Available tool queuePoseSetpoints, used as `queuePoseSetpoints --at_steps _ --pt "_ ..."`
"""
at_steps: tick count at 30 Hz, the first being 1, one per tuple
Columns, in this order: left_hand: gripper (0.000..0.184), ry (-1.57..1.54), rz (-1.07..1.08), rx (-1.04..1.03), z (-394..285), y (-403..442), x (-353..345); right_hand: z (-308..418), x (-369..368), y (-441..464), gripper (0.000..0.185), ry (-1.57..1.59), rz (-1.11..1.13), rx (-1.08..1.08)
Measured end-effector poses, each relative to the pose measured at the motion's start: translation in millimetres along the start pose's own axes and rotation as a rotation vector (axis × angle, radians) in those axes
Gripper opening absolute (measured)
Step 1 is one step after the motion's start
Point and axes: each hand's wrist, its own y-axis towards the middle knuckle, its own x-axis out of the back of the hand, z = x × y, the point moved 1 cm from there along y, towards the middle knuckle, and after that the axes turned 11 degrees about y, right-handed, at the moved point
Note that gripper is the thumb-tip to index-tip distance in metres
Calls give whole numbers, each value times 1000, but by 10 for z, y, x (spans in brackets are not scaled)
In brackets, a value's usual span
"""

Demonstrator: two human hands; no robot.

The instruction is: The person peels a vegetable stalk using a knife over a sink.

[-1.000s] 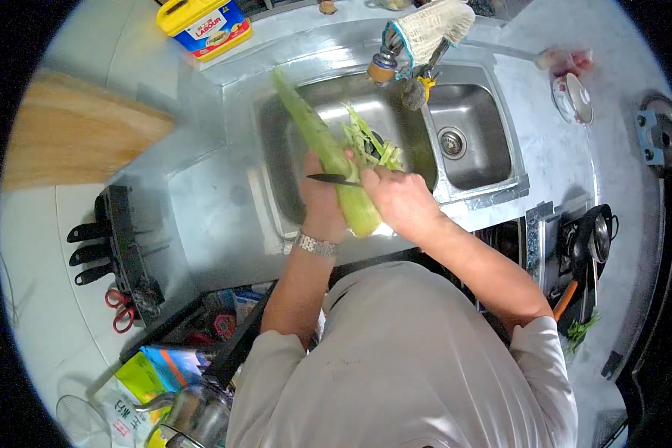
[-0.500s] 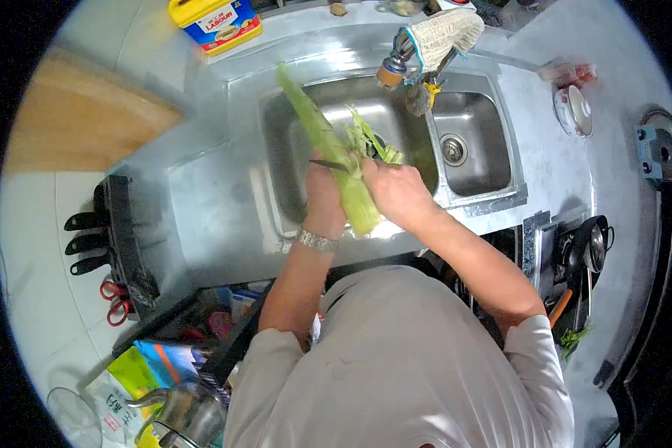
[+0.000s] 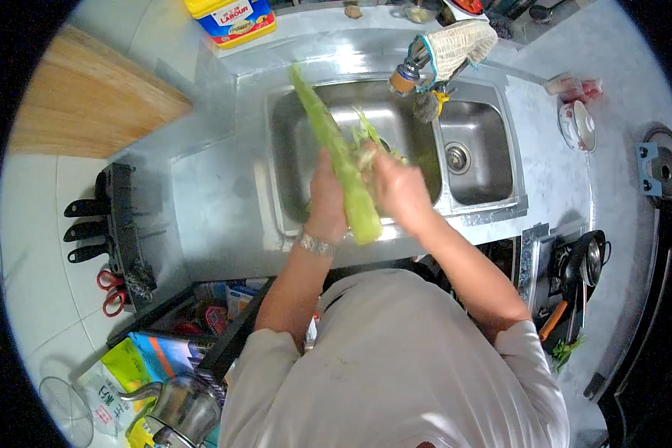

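Observation:
A long green stalk (image 3: 336,145) slants over the left basin of the steel sink (image 3: 291,149), its thick end toward me. My left hand (image 3: 327,196) is wrapped round its lower part from the left, a metal watch on the wrist. Just right of the stalk, my right hand (image 3: 399,187) is closed and smeared by motion; the knife seen earlier cannot be made out in it. Thin green peelings (image 3: 366,128) lie beyond my right hand in the basin, partly hidden by it.
A faucet (image 3: 405,77) with a cloth glove (image 3: 455,48) stands behind the sink. Left are a knife rack (image 3: 123,216), red scissors (image 3: 112,293) and a wooden board (image 3: 89,97). A lidded bowl (image 3: 577,125) and a pan (image 3: 575,261) are at right; a kettle (image 3: 183,407) is lower left.
My right hand has moved slightly up and off the stalk's surface. The dark blade that lay across the stalk no longer shows. The whole view has shifted a little.

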Motion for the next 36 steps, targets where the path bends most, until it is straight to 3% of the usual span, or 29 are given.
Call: queuePoseSetpoints --at_steps 2,5,7,8,10,12,14,15,17,20,25,29,36 --pt "44 113 26 19 12 -72 1 -144 102 189 50 32 -136 -160" --pt "42 96 -45 21 70 -144 -39 -618 -34 131 52 15 -6 -107" --pt "45 105 -32 -6 70 -119 -37 -922 -208 76 56 246 -9 -344" --pt "45 101 -38 -6 51 -135 -21 -962 -215 43 56 248 -2 -343" --pt "48 93 52 39 -1 -150 -23 -821 -90 17 63 630 221 -902" --pt "49 99 28 23 14 -129 -26 -909 -130 -80 64 579 254 -894" --pt "50 107 7 6 22 -114 -36 -1208 -332 -219 56 56 81 -498" --pt "49 91 24 5 16 -114 -43 -1148 -285 -229 56 56 82 -498" --pt "48 72 35 7 28 -117 -20 -756 -39 -255 40 119 16 -241" --pt "43 68 90 17 94 -68 4 -138 249 -364 25 31 222 -201" --pt "33 -6 94 -104 107 -41 -106 277 353 -492 18 -84 238 68" --pt "29 -121 150 -36 114 -18 -106 298 367 -465 18 -155 217 152" --pt "33 -37 129 -141 165 -25 -55 189 313 -433 15 -200 194 213"
